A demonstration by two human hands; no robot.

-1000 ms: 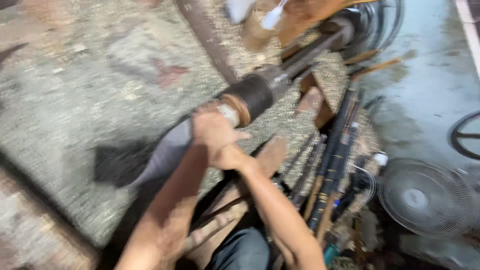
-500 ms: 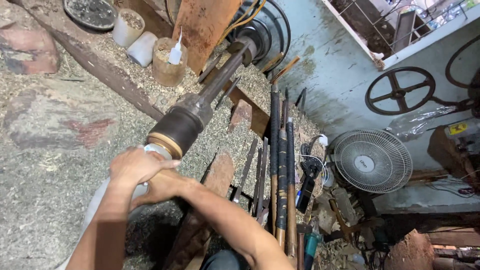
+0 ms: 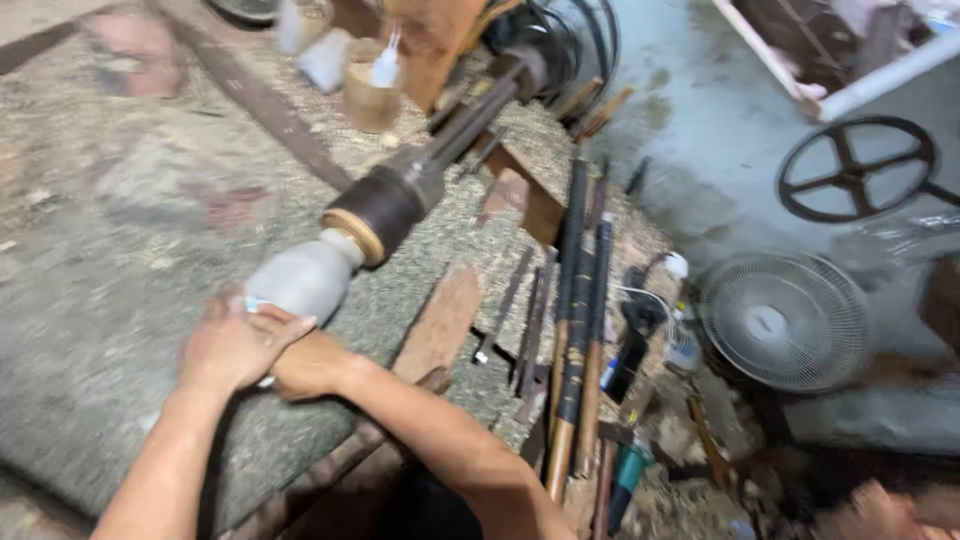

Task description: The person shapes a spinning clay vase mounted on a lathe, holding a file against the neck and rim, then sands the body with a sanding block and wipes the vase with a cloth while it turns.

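- Left hand (image 3: 232, 345) and right hand (image 3: 305, 365): grips pressed around grey turned workpiece (image 3: 300, 280), mounted on lathe chuck (image 3: 385, 208).
- Right of it: long-handled chisels (image 3: 580, 300); white fan (image 3: 785, 320) beyond.
- Everywhere: sawdust on floor (image 3: 110, 200).

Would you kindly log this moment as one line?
left hand: on grey workpiece | right hand: under it, touching | workpiece: on lathe chuck | chisels: lying right

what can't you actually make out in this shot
- Head view, near end of the grey workpiece: covered by the left hand and right hand.
- What the hands hold against it: hidden under the fingers.
- White containers at the top edge: cut off and blurred.
- Small tools beside the table fan: too blurred to name.
- Bottom right corner: motion smear.
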